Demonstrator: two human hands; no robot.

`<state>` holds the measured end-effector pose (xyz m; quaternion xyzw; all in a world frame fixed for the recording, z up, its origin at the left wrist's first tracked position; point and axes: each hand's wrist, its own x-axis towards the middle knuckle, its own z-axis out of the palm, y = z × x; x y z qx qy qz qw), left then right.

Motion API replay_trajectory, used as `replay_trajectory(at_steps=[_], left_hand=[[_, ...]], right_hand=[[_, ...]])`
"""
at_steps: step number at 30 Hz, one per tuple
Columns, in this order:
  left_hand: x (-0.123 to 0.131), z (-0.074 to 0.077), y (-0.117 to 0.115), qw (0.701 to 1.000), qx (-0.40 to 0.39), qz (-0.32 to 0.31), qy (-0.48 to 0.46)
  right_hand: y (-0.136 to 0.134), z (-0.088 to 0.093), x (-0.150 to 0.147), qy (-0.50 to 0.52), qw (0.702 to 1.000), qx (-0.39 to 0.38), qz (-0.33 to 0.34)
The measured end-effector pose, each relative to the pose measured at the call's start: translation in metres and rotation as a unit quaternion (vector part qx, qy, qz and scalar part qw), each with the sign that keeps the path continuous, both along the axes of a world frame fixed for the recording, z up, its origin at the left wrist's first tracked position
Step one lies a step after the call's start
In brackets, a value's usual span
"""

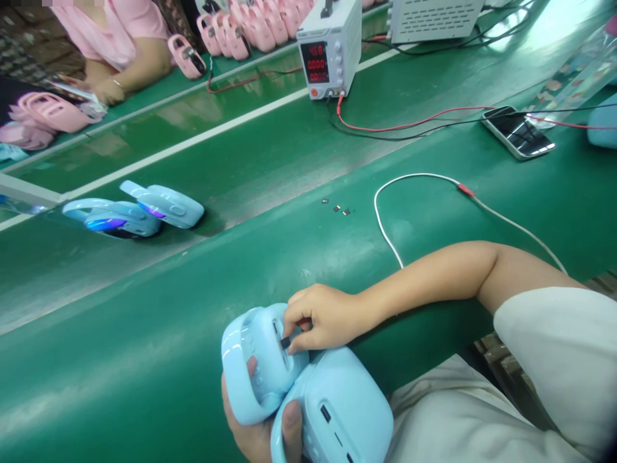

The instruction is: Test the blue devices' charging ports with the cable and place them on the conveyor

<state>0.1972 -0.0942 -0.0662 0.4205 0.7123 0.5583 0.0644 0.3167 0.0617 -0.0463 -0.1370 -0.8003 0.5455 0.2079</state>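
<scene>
My left hand (pixel 250 442) is wrapped around two light blue portable speakers with carry handles, its thumb through one handle. The farther speaker (pixel 263 331) is turned with its row of ports toward my right hand. The nearer speaker (pixel 359 399) lies against it, with a USB port and narrower slots showing. With thumb and forefinger, my right hand (pixel 328 318) pinches a small black USB stick (pixel 285 343) at the farther speaker's ports. How deep the stick sits cannot be made out. Three tiny memory cards (pixel 336 208) lie on the green work surface (pixel 159 321) beyond.
A white cable (pixel 419 175) loops near my right forearm. A phone (pixel 520 132) lies at the right. Two lit blue speakers (pixel 168 206) rest on the belt. Behind stand a power supply (pixel 332 51) with red and black leads, pink speakers (pixel 260 26) and a co-worker's arm (pixel 144 61).
</scene>
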Motion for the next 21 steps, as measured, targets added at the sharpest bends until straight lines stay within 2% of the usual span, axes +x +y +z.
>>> replay_trajectory(at_steps=[9,15,21], left_hand=[[-0.0052,-0.0042,-0.0046,1.000,-0.017,-0.014,0.000],[-0.0028,-0.0016,-0.0023,1.000,-0.013,-0.013,0.002],[-0.0005,-0.0014,-0.0010,1.000,0.002,-0.009,0.008]], right_hand=[[-0.0046,0.0075,0.0012,-0.008,1.000,0.026,-0.008],[0.0024,0.0033,-0.0027,0.008,0.999,0.009,0.034],[0.0041,0.0075,-0.0016,-0.022,0.999,-0.007,0.034]])
